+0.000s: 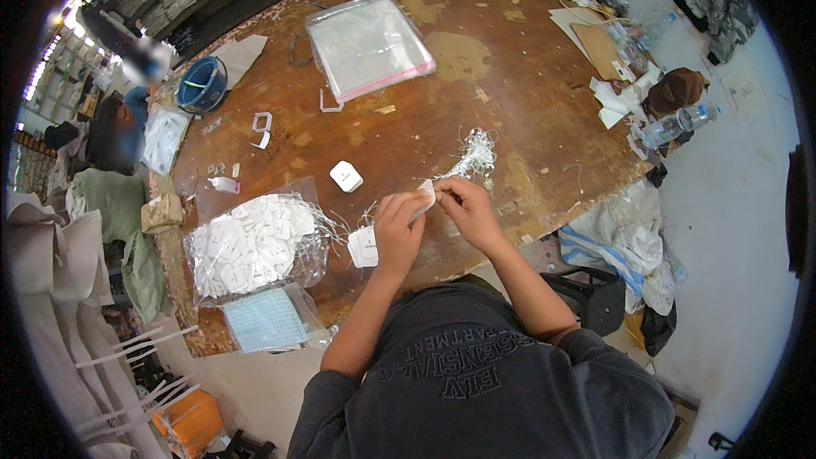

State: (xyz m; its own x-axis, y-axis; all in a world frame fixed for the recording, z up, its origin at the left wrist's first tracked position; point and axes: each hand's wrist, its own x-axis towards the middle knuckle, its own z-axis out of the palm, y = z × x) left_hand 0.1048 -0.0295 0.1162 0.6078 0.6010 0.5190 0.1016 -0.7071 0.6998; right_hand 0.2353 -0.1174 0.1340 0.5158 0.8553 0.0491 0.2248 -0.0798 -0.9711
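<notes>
My left hand [398,229] and my right hand [465,206] meet over the near edge of a worn wooden table [476,76]. Together they pinch a small white paper tag [427,194] between the fingertips. A thin white string runs from the tag toward a loose bundle of white strings [476,155] just beyond my right hand. A small stack of white tags [363,246] lies under my left wrist. A clear bag heaped with white strung tags [255,246] sits to the left.
A small white box [346,176] lies ahead of my hands. A stack of clear plastic bags [367,47] sits at the far middle. A blue bowl [202,85], a bag of blue sheets [265,320], a water bottle [676,125] and another person [119,132] are around.
</notes>
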